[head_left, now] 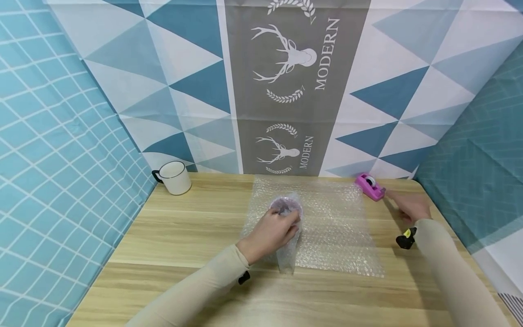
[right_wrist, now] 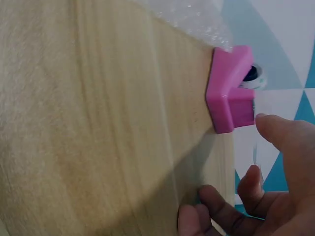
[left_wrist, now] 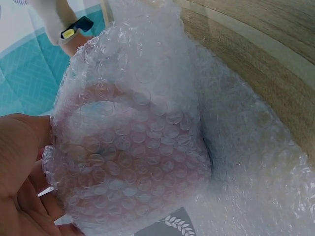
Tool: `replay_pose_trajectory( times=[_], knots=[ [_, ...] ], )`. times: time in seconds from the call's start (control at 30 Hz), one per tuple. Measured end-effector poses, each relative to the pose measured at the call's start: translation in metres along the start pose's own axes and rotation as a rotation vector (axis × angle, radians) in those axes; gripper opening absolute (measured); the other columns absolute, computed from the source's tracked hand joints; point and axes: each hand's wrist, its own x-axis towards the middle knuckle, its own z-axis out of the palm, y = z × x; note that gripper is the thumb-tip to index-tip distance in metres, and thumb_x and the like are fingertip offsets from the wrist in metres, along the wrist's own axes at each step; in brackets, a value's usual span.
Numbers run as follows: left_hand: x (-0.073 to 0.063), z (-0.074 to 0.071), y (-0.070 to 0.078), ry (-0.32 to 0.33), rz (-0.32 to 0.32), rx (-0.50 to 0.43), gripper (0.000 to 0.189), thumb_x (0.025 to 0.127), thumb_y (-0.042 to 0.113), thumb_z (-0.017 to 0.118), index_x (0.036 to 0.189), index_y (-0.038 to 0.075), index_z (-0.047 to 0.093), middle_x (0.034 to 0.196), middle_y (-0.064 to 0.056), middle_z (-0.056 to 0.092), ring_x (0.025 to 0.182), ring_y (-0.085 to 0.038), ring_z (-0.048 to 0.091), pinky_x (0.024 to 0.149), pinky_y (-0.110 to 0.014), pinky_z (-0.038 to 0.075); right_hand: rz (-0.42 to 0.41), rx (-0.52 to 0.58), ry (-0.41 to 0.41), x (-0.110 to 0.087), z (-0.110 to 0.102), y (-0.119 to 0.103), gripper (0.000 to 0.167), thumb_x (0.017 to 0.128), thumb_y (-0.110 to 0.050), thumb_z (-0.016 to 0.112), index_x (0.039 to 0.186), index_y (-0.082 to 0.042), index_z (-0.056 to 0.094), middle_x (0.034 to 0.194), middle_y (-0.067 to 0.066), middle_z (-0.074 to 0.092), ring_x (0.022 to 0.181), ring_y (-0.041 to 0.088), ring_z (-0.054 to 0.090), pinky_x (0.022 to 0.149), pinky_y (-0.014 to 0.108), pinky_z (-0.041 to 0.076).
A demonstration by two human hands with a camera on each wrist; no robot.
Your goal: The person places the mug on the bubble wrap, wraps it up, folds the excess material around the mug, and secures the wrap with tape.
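Observation:
A pinkish, round-rimmed cup [head_left: 283,200] stands wrapped in bubble wrap, seen blurred through the bubbles in the left wrist view. My left hand [head_left: 270,230] grips this wrapped bundle [left_wrist: 133,152], fingers bent around its side and top edge. Under it, a sheet of bubble wrap [head_left: 333,227] lies spread to the right. At the back right sits a pink tape dispenser [head_left: 371,187] with a roll of tape. My right hand [head_left: 410,206] is beside it, one extended digit at the cutter end and the other fingers loosely bent. Whether tape sticks to that digit is unclear.
A white enamel mug [head_left: 175,179] with a dark rim and handle stands at the back left of the wooden table [head_left: 184,236]. Patterned cloth walls [head_left: 278,91] close off the back and both sides.

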Motion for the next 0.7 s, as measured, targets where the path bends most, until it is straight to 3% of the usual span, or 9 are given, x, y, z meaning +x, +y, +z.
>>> replay_pose_trajectory(
  times=[0.07,0.17,0.3,0.37,0.43,0.57,0.7],
  knots=[
    [0.0,-0.001,-0.001,0.0,-0.001,0.003,0.014,0.099,0.023,0.068,0.098,0.015,0.057,0.071,0.007,0.068,0.066,-0.008,0.069,0.096,-0.048,0.058,-0.018,-0.058,-0.011,0.002,0.002,-0.001,0.073,0.082,-0.085,0.054,0.066,-0.015,0.043,0.056,-0.004,0.04,0.055,0.015,0.047,0.05,0.031,0.043],
    [0.0,-0.002,-0.002,0.007,-0.003,0.01,0.014,0.099,0.024,0.068,0.098,0.016,0.057,0.07,0.008,0.067,0.065,-0.008,0.068,0.097,-0.047,0.058,-0.044,-0.119,-0.008,0.003,0.004,-0.003,0.078,0.081,-0.088,0.05,0.069,-0.011,0.045,0.057,-0.002,0.039,0.057,0.016,0.046,0.052,0.031,0.042],
    [-0.002,-0.001,-0.002,0.015,-0.006,0.004,0.013,0.098,0.024,0.069,0.101,0.016,0.06,0.079,0.007,0.072,0.07,-0.007,0.071,0.097,-0.046,0.058,-0.054,-0.179,0.017,-0.001,0.006,-0.007,0.096,0.084,-0.087,0.046,0.095,0.007,0.057,0.071,0.006,0.048,0.07,0.023,0.052,0.059,0.034,0.045],
    [-0.003,-0.001,-0.001,0.012,-0.011,-0.005,0.014,0.099,0.025,0.069,0.106,0.015,0.062,0.087,0.006,0.076,0.074,-0.008,0.073,0.098,-0.045,0.058,-0.072,-0.23,0.037,-0.005,0.007,-0.009,0.096,0.089,-0.083,0.043,0.105,0.011,0.059,0.077,0.01,0.05,0.077,0.027,0.054,0.062,0.035,0.045],
    [-0.004,0.0,-0.001,0.008,-0.018,-0.031,0.018,0.098,0.026,0.07,0.111,0.014,0.063,0.096,0.004,0.078,0.079,-0.009,0.075,0.099,-0.044,0.057,-0.107,-0.283,0.056,-0.008,0.009,-0.01,0.089,0.094,-0.076,0.041,0.097,0.011,0.061,0.077,0.011,0.051,0.078,0.028,0.054,0.062,0.034,0.044],
    [-0.008,0.004,-0.002,-0.002,-0.039,-0.084,0.025,0.098,0.029,0.07,0.118,0.014,0.063,0.103,0.003,0.078,0.085,-0.013,0.074,0.102,-0.044,0.055,-0.167,-0.316,0.099,-0.012,0.012,-0.014,0.068,0.099,-0.065,0.044,0.063,-0.007,0.051,0.06,0.004,0.046,0.062,0.023,0.052,0.054,0.032,0.042],
    [-0.01,0.004,-0.005,-0.035,-0.065,-0.159,0.034,0.097,0.032,0.067,0.126,0.014,0.063,0.115,0.002,0.076,0.1,-0.021,0.072,0.108,-0.045,0.05,-0.217,-0.361,0.146,-0.009,0.013,-0.019,0.063,0.101,-0.053,0.047,0.061,-0.004,0.053,0.061,0.01,0.049,0.063,0.027,0.052,0.054,0.035,0.043]
  ],
)
